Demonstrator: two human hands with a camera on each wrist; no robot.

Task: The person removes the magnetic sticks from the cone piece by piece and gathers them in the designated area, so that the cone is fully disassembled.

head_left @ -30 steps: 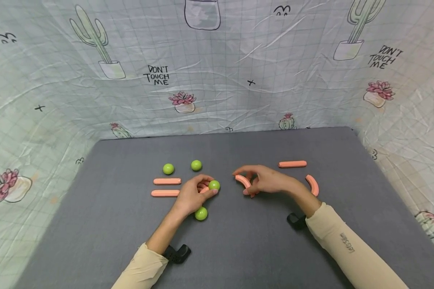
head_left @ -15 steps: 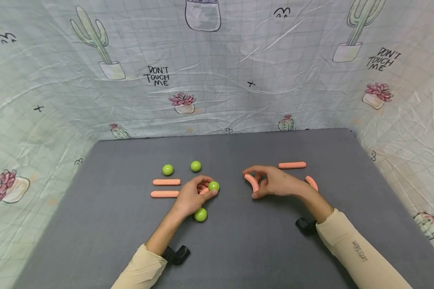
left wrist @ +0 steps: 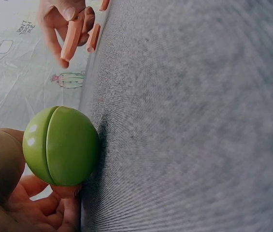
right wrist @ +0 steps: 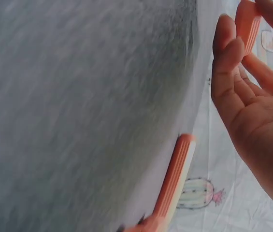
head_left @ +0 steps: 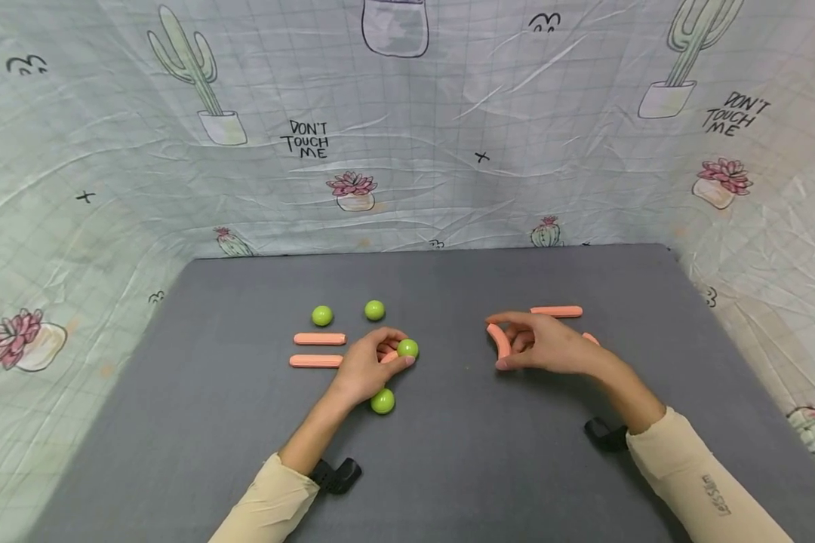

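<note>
My left hand (head_left: 361, 368) holds a glossy green ball (head_left: 408, 348) between thumb and fingers, low over the grey tabletop. A groove runs around this green ball (left wrist: 61, 145) in the left wrist view. Part of a salmon-orange piece (head_left: 389, 357) shows under the same hand, just behind the ball; the rest is hidden. To the right, my right hand (head_left: 550, 345) pinches a short, curved, ribbed orange piece (head_left: 499, 342) between thumb and fingertips, raised off the table. Another green ball (head_left: 382, 401) lies just below my left hand.
Left of centre lie two straight orange sticks (head_left: 320, 338) and two green balls (head_left: 374, 310). Behind my right hand is another straight stick (head_left: 557, 311); a second curved piece (head_left: 589, 338) is mostly hidden by the forearm. A cactus-print cloth (head_left: 407, 113) surrounds the grey table (head_left: 448, 467).
My right hand has moved right, carrying the curved orange piece away from the left hand. My left hand stays in place with the green ball. The head view shifts slightly.
</note>
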